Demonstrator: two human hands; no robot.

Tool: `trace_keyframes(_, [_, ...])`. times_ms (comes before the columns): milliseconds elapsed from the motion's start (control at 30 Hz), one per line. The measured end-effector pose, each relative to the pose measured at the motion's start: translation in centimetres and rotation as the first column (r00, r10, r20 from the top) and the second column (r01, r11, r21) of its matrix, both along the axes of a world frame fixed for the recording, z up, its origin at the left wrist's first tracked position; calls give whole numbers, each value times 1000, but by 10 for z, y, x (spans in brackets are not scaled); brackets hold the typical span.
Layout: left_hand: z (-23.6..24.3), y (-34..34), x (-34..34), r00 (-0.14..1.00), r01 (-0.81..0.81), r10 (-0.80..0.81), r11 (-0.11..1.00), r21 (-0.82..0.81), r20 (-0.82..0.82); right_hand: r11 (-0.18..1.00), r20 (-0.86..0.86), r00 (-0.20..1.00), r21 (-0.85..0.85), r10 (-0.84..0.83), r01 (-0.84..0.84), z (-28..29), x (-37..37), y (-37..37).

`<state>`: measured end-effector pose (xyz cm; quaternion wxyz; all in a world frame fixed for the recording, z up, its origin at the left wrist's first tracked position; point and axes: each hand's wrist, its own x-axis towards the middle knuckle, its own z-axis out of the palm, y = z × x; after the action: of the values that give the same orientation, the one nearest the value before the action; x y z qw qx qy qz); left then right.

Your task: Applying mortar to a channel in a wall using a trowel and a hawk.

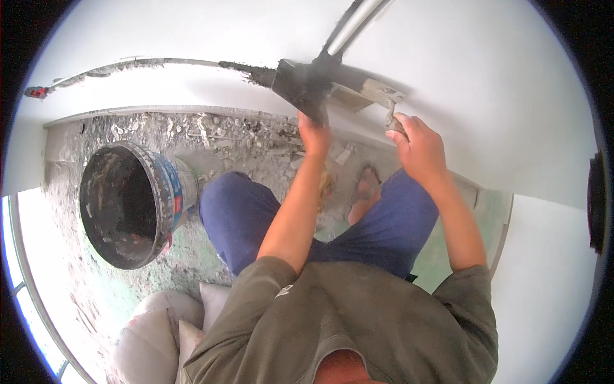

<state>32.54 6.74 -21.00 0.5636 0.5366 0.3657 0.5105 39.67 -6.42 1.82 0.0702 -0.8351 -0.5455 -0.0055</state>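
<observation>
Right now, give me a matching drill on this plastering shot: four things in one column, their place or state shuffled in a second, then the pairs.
Things:
1. left hand
2. right hand
3. bucket
4. wall groove

Places or states:
A. grips the handle of the trowel
B. stands on the rubble-strewn floor, at the person's left, dark inside
C. holds the mortar-loaded board up at the wall
D. runs along the white wall, partly filled with grey mortar

Pairs: 1-C, 2-A, 3-B, 4-D
</observation>
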Motion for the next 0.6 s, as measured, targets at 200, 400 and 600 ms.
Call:
trace_keyframes(200, [-22,2,0,998,-32,36,997,70,-50,993,-48,996,99,77,-72,6,-2,-17])
trace_keyframes(400, [-23,-3,1,995,-22,29,997,73,-92,984,-82,988,133,131,-119,-2,-18,5])
trace_keyframes(600, [-22,-7,-3,993,-34,39,998,44,-116,993,49,996,94,69,-73,-6,-1,1])
